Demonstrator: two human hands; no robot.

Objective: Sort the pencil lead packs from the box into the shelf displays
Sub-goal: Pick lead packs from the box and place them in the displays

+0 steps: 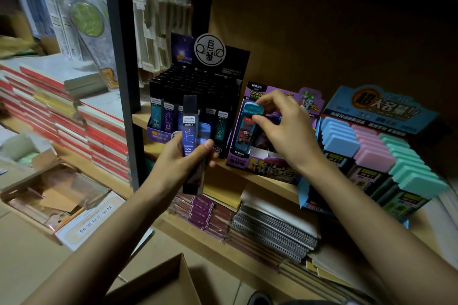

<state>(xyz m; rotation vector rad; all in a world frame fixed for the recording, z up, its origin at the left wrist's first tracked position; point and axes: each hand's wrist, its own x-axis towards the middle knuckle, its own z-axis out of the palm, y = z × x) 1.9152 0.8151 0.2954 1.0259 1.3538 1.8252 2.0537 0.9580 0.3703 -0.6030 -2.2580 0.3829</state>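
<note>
My left hand (184, 156) grips a dark blue constellation lead pack (190, 136) upright, with a second light blue pack (204, 131) behind it, in front of the black constellation display (198, 96) full of similar packs. My right hand (280, 126) pinches the top of a teal-capped cartoon lead pack (249, 126) standing in the purple display (262, 161) on the wooden shelf (238, 173). A blue display (376, 116) at right holds rows of blue, pink and teal-capped packs. The cardboard box (161, 285) shows at the bottom edge, below my arms.
A black shelf post (121, 69) divides the shelf from stacked red-edged notebooks (74, 119) at left. Spiral notebooks (275, 230) and maroon packets (200, 213) lie on the lower shelf. Hanging packaged items (158, 20) fill the back. A clear-lidded tray (54, 195) sits lower left.
</note>
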